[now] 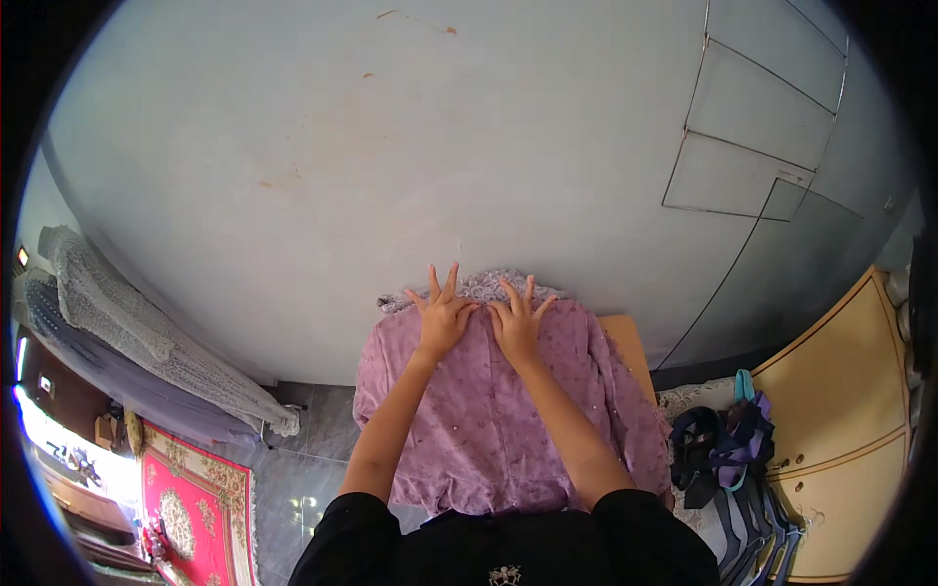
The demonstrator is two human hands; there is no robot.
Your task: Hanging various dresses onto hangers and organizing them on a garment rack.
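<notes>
A mauve-pink garment with small dark motifs and tiny shiny dots lies spread out before me, its lower end close to my body. At its far edge, my left hand pinches the cloth between thumb and forefinger, the other fingers fanned upward. Just beside it, my right hand pinches the same edge in a like way. A narrow gap separates the two pinches, and a seam line runs down the middle from there. Beyond the edge lies a bunched grey patterned cloth.
A wooden tabletop shows right of the garment, against a grey wall. Dark clothes and several hangers lie at right, beside a yellow cabinet. Long garments hang at left above a red rug.
</notes>
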